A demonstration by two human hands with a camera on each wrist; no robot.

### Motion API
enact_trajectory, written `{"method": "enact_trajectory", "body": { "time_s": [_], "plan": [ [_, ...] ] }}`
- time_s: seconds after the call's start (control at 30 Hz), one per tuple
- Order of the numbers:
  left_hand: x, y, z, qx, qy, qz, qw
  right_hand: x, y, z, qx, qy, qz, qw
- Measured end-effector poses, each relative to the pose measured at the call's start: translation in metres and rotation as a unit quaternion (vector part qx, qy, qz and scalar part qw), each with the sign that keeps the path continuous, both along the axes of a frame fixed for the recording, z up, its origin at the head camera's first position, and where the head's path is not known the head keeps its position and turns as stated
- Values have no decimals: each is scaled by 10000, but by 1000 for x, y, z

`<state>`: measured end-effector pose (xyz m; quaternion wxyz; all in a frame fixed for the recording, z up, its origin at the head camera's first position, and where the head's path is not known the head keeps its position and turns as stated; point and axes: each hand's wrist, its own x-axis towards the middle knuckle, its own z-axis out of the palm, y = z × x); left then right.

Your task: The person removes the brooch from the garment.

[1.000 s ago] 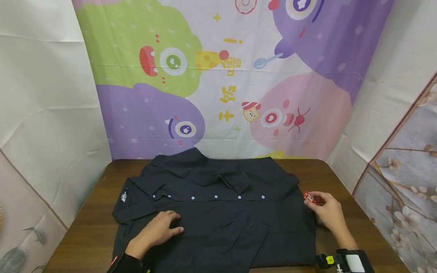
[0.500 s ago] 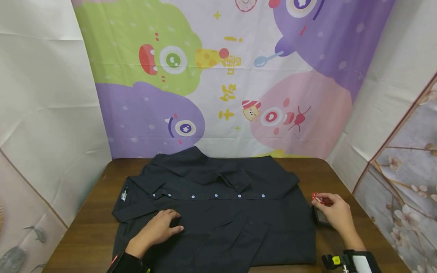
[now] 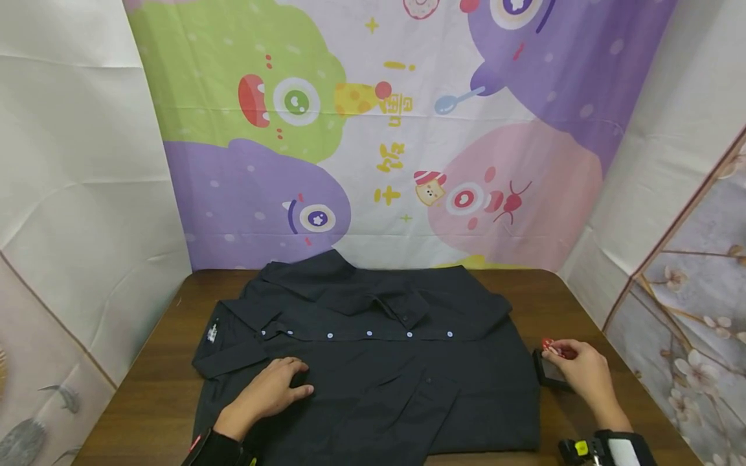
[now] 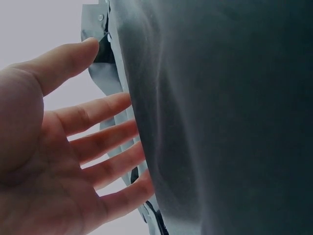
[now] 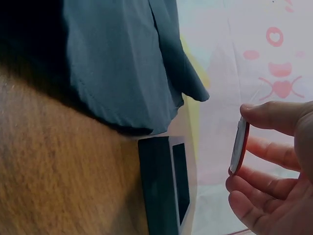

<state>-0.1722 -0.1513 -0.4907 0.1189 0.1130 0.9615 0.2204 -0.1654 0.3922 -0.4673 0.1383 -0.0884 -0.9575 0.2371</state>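
Note:
A black button-up shirt [image 3: 373, 388] lies spread on the table, with a row of pale buttons across it. My left hand [image 3: 268, 393] is over its lower left part, fingers loosely bent and holding nothing. The left wrist view shows that hand's spread fingers [image 4: 105, 147] beside the dark cloth. To the right of the shirt, my right hand [image 3: 585, 374] pinches a small flat red-and-white disc [image 3: 552, 347] between thumb and fingers. The right wrist view has the thin disc [image 5: 238, 146] edge-on. Just under this hand stands a black box [image 3: 548, 375], partly hidden by it.
The brown wooden table [image 3: 151, 362] shows on both sides of the shirt. A cartoon-printed cloth [image 3: 384, 246] hangs behind its far edge, and pale panels [image 3: 87, 162] stand at the sides. In the right wrist view, the box [image 5: 159, 186] is beside the shirt's edge.
My right hand has moved right and a little nearer with the disc, away from the shirt's edge to over the black box, which now shows more. The left hand stays put.

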Motion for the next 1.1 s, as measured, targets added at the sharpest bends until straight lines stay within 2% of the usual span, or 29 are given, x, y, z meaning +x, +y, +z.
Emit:
{"method": "enact_trajectory", "body": {
  "time_s": [0.3,0.5,0.6,1.1],
  "plan": [
    [-3,-1,2,13,-36,-21,10000,-1,6,-4,46,-165,39,9998],
    [-1,-1,1,38,-45,-17,10000,-2,12,-5,-58,-826,174,9964],
    [0,-1,0,45,-42,-15,10000,-1,14,-8,-113,-997,222,9947],
    [0,-2,0,50,-26,7,10000,-4,17,-25,280,-736,149,9968]
  ]
}}
